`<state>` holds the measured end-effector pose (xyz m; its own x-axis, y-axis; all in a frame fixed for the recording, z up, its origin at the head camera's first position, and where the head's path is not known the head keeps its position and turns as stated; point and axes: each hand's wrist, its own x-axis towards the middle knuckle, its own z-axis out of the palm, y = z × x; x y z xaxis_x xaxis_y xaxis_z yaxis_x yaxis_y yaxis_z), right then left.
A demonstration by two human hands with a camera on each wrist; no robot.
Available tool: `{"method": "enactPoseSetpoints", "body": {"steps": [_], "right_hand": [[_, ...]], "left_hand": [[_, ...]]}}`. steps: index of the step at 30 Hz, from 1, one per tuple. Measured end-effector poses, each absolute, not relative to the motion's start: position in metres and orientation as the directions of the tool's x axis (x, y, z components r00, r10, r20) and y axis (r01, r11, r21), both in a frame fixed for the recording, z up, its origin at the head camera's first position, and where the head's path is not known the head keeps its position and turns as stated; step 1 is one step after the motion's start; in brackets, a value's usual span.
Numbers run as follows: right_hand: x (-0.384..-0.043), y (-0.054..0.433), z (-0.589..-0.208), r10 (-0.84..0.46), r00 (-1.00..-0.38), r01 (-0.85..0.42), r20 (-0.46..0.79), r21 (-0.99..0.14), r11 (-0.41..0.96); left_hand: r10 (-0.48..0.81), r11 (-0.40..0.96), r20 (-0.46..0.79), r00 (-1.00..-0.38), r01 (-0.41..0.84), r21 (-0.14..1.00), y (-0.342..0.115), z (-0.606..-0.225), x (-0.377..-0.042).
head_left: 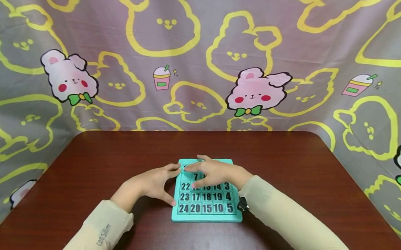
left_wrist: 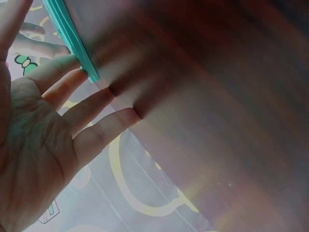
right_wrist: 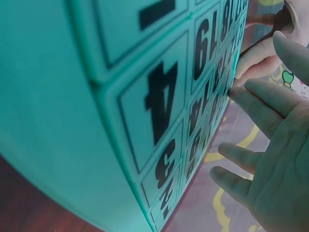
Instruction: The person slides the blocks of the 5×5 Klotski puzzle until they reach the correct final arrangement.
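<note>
A turquoise number slide puzzle (head_left: 208,219) lies flat on the table, with black-numbered tiles such as 24, 20, 15, 10 and 5 along its near row. At its left edge, my left hand (head_left: 152,182) spreads thumb and fingers against the frame. The left wrist view shows fairly straight fingers (left_wrist: 58,72) touching the puzzle's side (left_wrist: 72,41). My right hand (head_left: 219,173) reaches over the upper tiles from the right, fingers extended and thumb low over the 12 tile. Its index fingertip is at the upper-left tile. This hand hides several upper tiles.
The dark red-brown table (head_left: 121,151) surrounds the puzzle. Behind and beside it hangs a grey curtain (head_left: 191,65) printed with yellow outlines and rabbit faces. A small black item (head_left: 242,204) hangs at the right cuff, beside the puzzle's right edge.
</note>
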<state>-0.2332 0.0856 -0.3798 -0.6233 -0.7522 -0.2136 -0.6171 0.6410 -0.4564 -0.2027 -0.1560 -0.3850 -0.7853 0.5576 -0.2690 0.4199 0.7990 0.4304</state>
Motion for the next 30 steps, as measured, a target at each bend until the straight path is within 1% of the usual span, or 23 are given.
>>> {"method": "enactPoseSetpoints", "body": {"steps": [11, 18, 25, 30], "right_hand": [[-0.222, 0.087, -0.377, -0.74, -0.624, -0.598, -0.25, -0.456, 0.659], [-0.214, 0.09, -0.377, -0.761, -0.611, -0.63, -0.218, -0.448, 0.634], [-0.209, 0.092, -0.379, -0.787, -0.58, -0.663, -0.209, -0.441, 0.605], [-0.207, 0.094, -0.378, -0.795, -0.576, -0.673, -0.19, -0.443, 0.593]], "left_hand": [[0.557, 0.799, -0.272, -0.785, 0.418, 0.432, -0.156, -0.385, -0.203], [0.573, 0.788, -0.261, -0.777, 0.434, 0.436, -0.158, -0.385, -0.204], [0.568, 0.794, -0.264, -0.78, 0.433, 0.428, -0.157, -0.384, -0.205], [0.567, 0.796, -0.266, -0.78, 0.435, 0.42, -0.157, -0.386, -0.205]]}}
